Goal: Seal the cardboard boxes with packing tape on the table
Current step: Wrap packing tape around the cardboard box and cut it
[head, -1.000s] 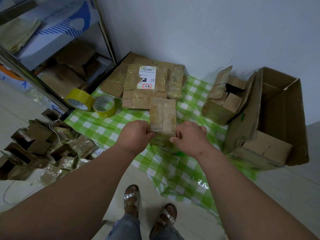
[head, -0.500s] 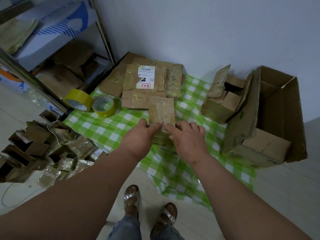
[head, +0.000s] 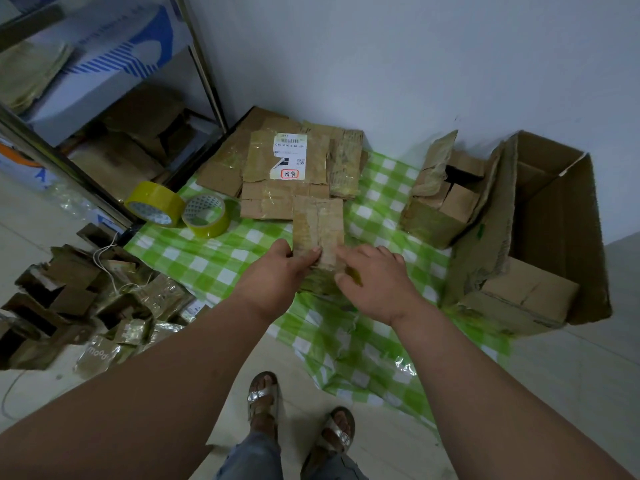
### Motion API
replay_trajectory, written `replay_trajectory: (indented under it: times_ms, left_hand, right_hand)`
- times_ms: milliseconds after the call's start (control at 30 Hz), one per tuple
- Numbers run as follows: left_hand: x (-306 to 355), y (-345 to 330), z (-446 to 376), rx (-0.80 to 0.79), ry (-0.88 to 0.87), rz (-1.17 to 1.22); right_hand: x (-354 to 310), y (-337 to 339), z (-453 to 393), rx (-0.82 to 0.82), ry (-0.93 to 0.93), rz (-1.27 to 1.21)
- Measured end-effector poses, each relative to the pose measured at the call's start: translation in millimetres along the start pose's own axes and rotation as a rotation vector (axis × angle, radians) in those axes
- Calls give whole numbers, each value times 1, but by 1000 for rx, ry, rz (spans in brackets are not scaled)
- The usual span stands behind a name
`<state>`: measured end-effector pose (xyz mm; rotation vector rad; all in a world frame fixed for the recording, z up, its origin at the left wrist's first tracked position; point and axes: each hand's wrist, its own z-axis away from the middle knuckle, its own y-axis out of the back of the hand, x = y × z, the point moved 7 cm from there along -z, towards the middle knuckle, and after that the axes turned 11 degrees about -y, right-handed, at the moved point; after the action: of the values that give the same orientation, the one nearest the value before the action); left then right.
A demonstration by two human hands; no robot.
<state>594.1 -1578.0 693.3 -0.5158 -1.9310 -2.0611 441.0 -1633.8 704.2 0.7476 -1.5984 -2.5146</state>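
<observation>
The small, flat brown cardboard box point(head: 318, 233), streaked with old tape, sits on the green-checked tabletop point(head: 221, 261) just in front of the flattened cardboard stack point(head: 287, 174). A moment ago both hands clenched its near end; now the left hand point(head: 277, 271) only pinches that edge, and the right hand point(head: 375, 278) has slackened its grip, fingers lying loosely on the flap. Pressing-down looks about done; the two yellow tape rolls point(head: 204, 214) wait untouched, well left.
</observation>
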Motion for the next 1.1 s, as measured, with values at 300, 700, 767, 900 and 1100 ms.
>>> replay_trajectory:
  times_ms: [300,700,767,900,1100]
  left_hand:
    - [1,-3,1,24,52,30]
    - [13,-5,9,159,280,168]
    - [13,-5,9,185,287,182]
    - [7,-4,16,255,287,209]
    - [10,4,22,289,266,236]
  right_hand:
    - [7,5,2,121,-3,-71]
    - [8,9,0,-58,-97,-185]
    - [4,10,1,-51,-101,-263]
    - [4,17,9,-44,-152,-415]
    - [5,29,15,-48,-153,-584]
